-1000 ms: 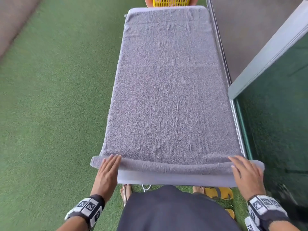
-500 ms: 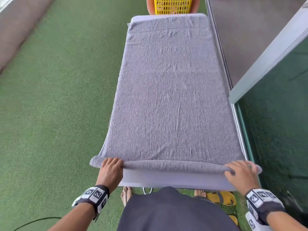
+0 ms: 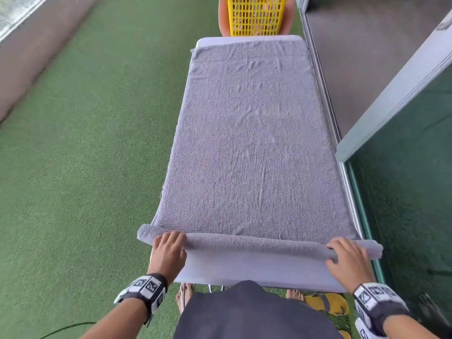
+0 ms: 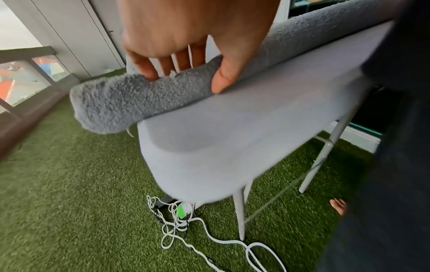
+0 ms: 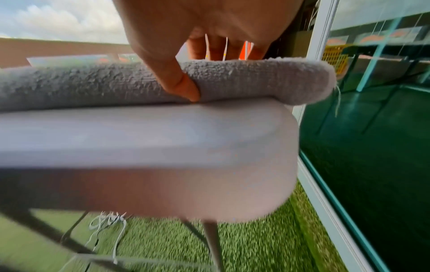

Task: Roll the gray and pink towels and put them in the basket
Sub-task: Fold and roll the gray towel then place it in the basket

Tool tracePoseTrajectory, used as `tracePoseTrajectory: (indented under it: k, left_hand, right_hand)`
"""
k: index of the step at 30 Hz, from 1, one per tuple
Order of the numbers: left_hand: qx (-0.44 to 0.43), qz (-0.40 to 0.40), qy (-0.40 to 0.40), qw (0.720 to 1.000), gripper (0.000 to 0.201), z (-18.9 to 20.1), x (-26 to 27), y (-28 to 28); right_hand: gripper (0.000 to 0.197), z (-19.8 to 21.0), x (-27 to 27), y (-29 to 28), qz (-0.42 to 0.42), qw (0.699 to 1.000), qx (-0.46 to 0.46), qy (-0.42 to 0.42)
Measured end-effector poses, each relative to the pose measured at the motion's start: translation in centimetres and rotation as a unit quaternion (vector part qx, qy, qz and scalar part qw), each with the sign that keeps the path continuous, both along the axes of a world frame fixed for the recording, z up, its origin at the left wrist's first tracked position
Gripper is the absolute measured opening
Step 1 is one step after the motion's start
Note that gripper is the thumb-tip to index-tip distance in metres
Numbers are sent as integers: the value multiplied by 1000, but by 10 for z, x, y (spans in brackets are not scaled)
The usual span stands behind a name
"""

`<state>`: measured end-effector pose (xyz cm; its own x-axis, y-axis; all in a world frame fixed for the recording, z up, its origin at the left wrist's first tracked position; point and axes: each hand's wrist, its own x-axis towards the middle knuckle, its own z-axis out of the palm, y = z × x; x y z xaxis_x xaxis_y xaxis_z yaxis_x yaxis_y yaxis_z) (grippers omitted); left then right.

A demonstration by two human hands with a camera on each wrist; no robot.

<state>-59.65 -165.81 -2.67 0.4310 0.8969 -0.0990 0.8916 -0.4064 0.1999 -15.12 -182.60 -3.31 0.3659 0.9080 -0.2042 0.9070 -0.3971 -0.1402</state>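
The gray towel (image 3: 249, 143) lies flat along a long white table (image 3: 249, 272), its near edge turned over into a thin roll (image 3: 256, 243). My left hand (image 3: 171, 243) grips the roll's left end (image 4: 144, 95), fingers over the top and thumb at the near side. My right hand (image 3: 342, 253) grips the right end (image 5: 256, 81) the same way, thumb pressed into the near side. Both ends of the roll overhang the table's sides. A yellow basket (image 3: 255, 15) stands on an orange chair beyond the table's far end. No pink towel shows in any view.
Green artificial turf (image 3: 85, 155) surrounds the table. A glass sliding door with a metal frame (image 3: 396, 94) runs close along the right side. White cables (image 4: 177, 217) lie tangled on the turf under the table. Bare feet and yellow sandals (image 3: 325, 304) are below the near edge.
Both hands went from lying flat on the near edge to curling round it. The edge has turned over into a thicker roll and moved slightly away from me.
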Motion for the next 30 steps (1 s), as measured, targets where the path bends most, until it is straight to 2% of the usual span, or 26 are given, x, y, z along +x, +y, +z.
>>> tracePoseTrajectory:
  k: [2, 3, 6, 10, 12, 15, 19, 22, 24, 25, 28, 29, 30]
  left_hand:
    - [25, -6, -13, 1000, 19, 6, 6, 15]
    - [30, -3, -22, 999, 15, 7, 8, 20]
    - [-15, 22, -15, 1000, 53, 2, 10, 23]
    - [-54, -26, 15, 998, 59, -11, 1, 8]
    - [-42, -8, -21, 999, 47, -9, 1, 7]
    - [12, 4, -40, 999, 6, 4, 8, 16]
    - [27, 40, -44, 998, 46, -5, 14, 22]
    - [24, -18, -2, 1000, 55, -17, 10, 12]
    - [-2, -20, 18, 1000, 67, -18, 9, 9]
    - [-9, -12, 23, 1000, 63, -13, 10, 11]
    - [19, -12, 19, 1000, 30, 2, 19, 25]
    - [32, -7, 19, 999, 24, 8, 22, 32]
    - [49, -1, 19, 999, 29, 9, 25, 37]
  right_hand:
    - [20, 8, 7, 19, -3, 1000, 22, -7]
    - [23, 11, 10, 25, -9, 999, 41, -10]
    - [40, 12, 5, 28, -11, 997, 79, 3]
    - [58, 2, -8, 5, 8, 998, 27, 52]
    - [50, 6, -6, 7, 1, 999, 12, 40]
    - [29, 22, 5, 30, 6, 1000, -16, 25]
    - [37, 20, 18, 51, 11, 997, 66, 29]
    - [50, 6, 12, 36, 15, 997, 24, 76]
    - [55, 5, 7, 27, 22, 998, -12, 61]
    - [51, 8, 5, 26, 10, 998, -21, 55]
    - [28, 28, 5, 44, 12, 999, -48, 10]
    - [27, 34, 7, 51, 16, 998, -58, -3]
    - [30, 37, 10, 56, 17, 998, -54, -9]
